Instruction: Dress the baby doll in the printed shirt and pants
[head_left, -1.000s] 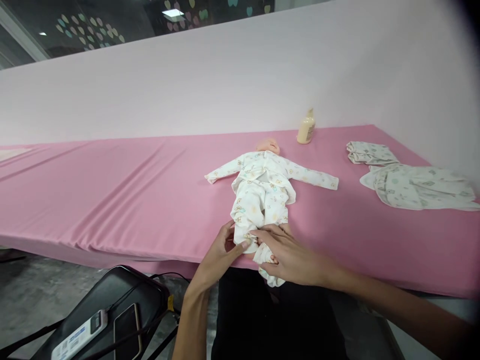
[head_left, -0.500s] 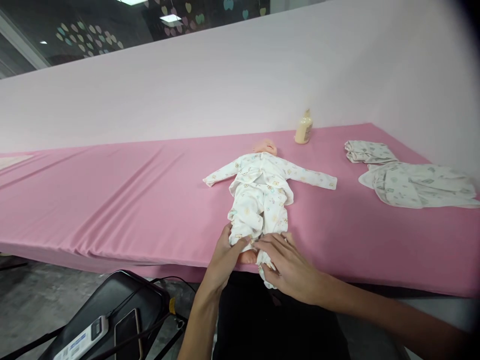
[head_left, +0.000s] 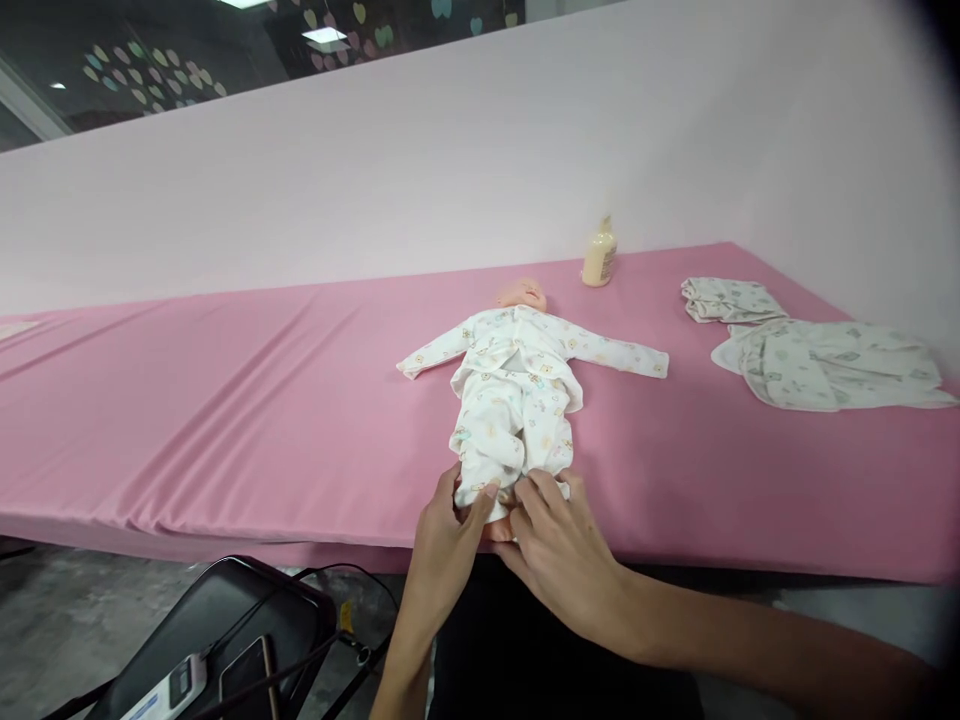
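A baby doll [head_left: 526, 294] lies on its back on the pink table cover [head_left: 262, 400], arms spread, dressed in a white printed sleepsuit [head_left: 517, 390]. My left hand [head_left: 448, 540] grips the cuff of the suit's left trouser leg at the table's front edge. My right hand [head_left: 559, 545] is beside it, its fingers closed on the other leg's cuff. A bare doll foot [head_left: 501, 527] shows between my two hands.
A cream lotion bottle [head_left: 599, 258] stands near the back wall behind the doll. Folded printed baby clothes [head_left: 810, 350] lie at the right. Below the table's left front is a black chair [head_left: 225, 630] holding a phone [head_left: 251, 668] and a white device with cables.
Both hands have pushed the trouser legs up the doll toward its body. The loose hanging cloth under my right hand is gathered up, and a bare foot now shows.
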